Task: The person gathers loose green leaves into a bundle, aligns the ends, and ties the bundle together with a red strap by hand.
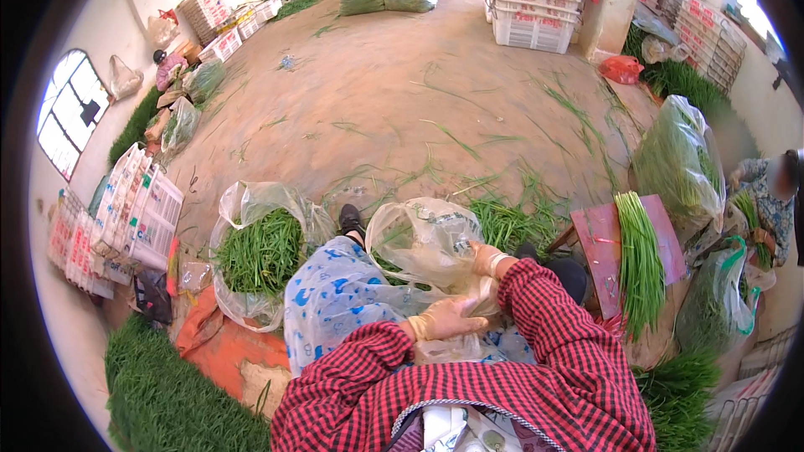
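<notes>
A clear plastic bag (433,232) stands on the floor between my legs, with some green stalks low inside. My right hand (488,258), in a thin pale glove, grips the right side of its rim. Closer to my body, my left hand (447,320), gloved alike, lies over loose plastic with thumb and fingers apart. Whether it touches the film is hard to tell. To the left, another plastic bag (260,251) gapes around a heap of green stalks. Cut leaves (518,223) lie loose just past the right hand. Blue-patterned plastic sheeting (339,301) covers my lap.
A bundle of green stalks (639,263) rests on a low reddish board (593,251) at right. Full bags (678,163) and a seated person (769,201) are beyond it. White crates (141,213) stand left, above piled greens (169,389). Another crate stack (534,6) stands ahead.
</notes>
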A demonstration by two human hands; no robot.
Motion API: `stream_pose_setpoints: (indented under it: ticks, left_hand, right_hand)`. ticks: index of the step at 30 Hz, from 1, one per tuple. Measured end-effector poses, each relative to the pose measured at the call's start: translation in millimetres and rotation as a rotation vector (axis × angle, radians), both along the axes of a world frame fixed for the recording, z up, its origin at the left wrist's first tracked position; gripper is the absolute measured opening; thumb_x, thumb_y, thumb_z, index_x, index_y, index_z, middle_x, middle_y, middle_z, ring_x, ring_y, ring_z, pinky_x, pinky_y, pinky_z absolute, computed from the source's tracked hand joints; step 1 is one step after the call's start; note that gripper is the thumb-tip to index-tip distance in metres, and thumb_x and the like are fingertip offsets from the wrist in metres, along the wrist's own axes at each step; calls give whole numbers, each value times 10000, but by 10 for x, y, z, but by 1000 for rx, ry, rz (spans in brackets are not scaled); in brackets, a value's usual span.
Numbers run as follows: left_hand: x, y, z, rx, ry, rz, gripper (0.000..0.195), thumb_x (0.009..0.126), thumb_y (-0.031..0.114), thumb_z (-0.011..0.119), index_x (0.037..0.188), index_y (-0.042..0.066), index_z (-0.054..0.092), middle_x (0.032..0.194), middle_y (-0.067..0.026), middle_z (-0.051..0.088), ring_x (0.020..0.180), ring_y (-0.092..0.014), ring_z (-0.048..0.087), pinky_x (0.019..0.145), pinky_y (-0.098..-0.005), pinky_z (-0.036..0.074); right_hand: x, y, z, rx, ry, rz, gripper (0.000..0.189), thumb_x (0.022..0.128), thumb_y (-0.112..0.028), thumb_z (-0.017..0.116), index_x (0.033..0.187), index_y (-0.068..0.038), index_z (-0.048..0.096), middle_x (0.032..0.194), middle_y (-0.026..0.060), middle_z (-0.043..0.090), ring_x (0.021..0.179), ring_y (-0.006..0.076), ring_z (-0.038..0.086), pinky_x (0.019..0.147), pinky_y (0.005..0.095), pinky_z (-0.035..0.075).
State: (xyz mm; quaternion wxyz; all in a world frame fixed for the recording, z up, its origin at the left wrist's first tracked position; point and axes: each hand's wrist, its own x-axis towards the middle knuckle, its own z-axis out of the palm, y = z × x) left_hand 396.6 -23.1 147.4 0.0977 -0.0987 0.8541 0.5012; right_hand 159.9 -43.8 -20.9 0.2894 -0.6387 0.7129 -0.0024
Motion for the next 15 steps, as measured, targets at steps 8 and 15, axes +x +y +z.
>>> stream_pose_setpoints:
  ticks: [8,15]
  left_hand:
    - [-505,-497,-152,347,254,464,754,762,301,751,1399,35,447,1301,-166,589,1175,-277,579,1022,-363,445]
    - [-29,-1268,-504,511,258,1107,427,902,336,688,1256,115,599,1128,21,637,1044,-97,572,872,-291,447]
  right_hand:
    - [-1255,191,468,-951,-628,-761,255,818,-23,692,1071,-14,660,952,41,674,828,133,593,750,328,527]
    - [-1926,530,1173,-1159,-661,-940,287,852,42,590,1117,-28,674,983,-10,650,843,82,565,755,244,494]
